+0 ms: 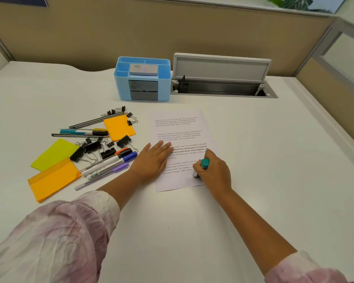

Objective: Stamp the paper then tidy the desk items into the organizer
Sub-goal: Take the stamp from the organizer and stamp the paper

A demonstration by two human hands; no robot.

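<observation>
Both forearms bare below loose sleeves. Left sleeve (55,235): pale pink-mauve mottled fabric, crinkled, whitish cuff. Right sleeve (302,270): same fabric, only partly in view.

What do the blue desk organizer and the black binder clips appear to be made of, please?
The blue organizer looks like moulded plastic with a smooth satin finish: uniform colour, thin even walls. The binder clips seem to be black-coated metal with bare wire handles, which glint silver; the coating itself is hard to confirm.
</observation>
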